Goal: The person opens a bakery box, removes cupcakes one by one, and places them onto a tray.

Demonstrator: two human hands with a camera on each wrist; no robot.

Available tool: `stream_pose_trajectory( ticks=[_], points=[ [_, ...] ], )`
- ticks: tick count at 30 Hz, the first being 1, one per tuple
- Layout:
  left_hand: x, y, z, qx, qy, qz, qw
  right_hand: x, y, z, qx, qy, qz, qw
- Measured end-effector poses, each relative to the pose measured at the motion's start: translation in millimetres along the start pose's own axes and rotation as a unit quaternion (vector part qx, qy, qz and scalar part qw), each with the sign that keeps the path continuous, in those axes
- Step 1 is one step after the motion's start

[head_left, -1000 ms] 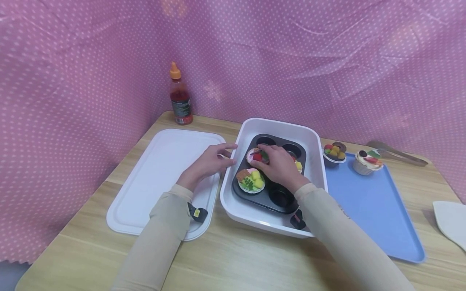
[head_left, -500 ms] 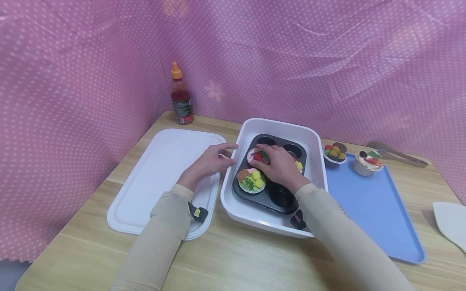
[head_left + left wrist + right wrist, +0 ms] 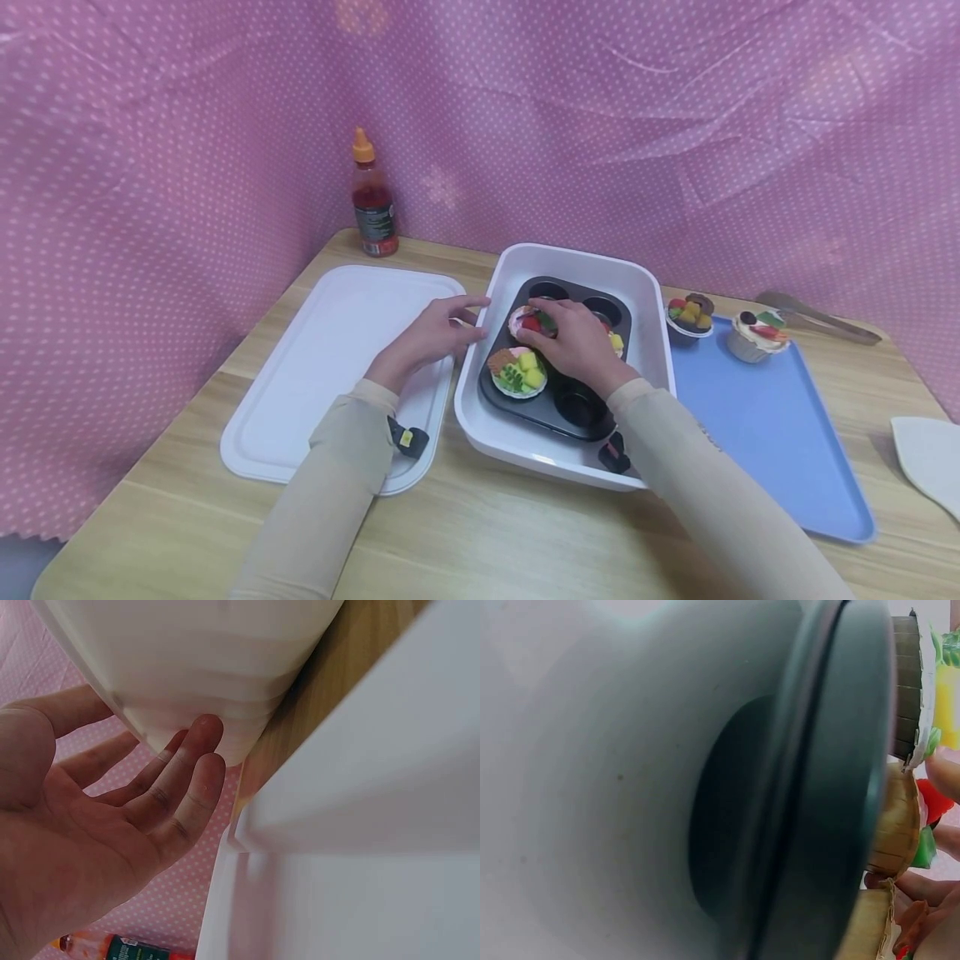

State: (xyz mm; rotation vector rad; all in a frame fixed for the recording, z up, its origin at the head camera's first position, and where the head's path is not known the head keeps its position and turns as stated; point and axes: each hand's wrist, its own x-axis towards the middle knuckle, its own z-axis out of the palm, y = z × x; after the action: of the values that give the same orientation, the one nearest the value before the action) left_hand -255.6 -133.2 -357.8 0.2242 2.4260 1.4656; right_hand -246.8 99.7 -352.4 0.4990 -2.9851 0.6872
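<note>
In the head view, a dark muffin pan (image 3: pixel 534 418) lies inside a white plastic bin (image 3: pixel 517 465). My right hand (image 3: pixel 573 337) reaches into the bin, thumb and fingers around a toy cupcake (image 3: pixel 527 322) with a red berry and green bits on top. That cupcake sits in the left middle cup, and the right wrist view shows fingers at its fluted paper case (image 3: pixel 895 825). Close in front is a cupcake (image 3: pixel 517 372) with yellow cubes. Another cupcake (image 3: pixel 616 342) is mostly hidden by the palm. My left hand (image 3: pixel 429 337), fingers loosely spread, touches the bin's left rim.
A white tray (image 3: pixel 300 400) lies left of the bin, under the left forearm. On the right, a blue tray (image 3: pixel 772 442) has two cupcakes, one dark (image 3: pixel 688 318) and one pale (image 3: pixel 756 336), at its far end. Tongs (image 3: pixel 825 317) and a sauce bottle (image 3: pixel 373 208) stay near the curtain.
</note>
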Motion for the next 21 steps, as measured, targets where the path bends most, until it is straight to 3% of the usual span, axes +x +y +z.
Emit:
stream_pose_trajectory(
  ticks=[7,21],
  points=[
    [-0.6,-0.2,0.5,-0.005,-0.002,0.0,1.0,-0.6,0.5,0.4,-0.007,0.011,-0.022,0.9997],
    [-0.7,-0.9,0.9,0.0,0.0,-0.003,1.0,0.6,-0.1,1.0,0.004,0.012,-0.017,0.9998]
  ],
)
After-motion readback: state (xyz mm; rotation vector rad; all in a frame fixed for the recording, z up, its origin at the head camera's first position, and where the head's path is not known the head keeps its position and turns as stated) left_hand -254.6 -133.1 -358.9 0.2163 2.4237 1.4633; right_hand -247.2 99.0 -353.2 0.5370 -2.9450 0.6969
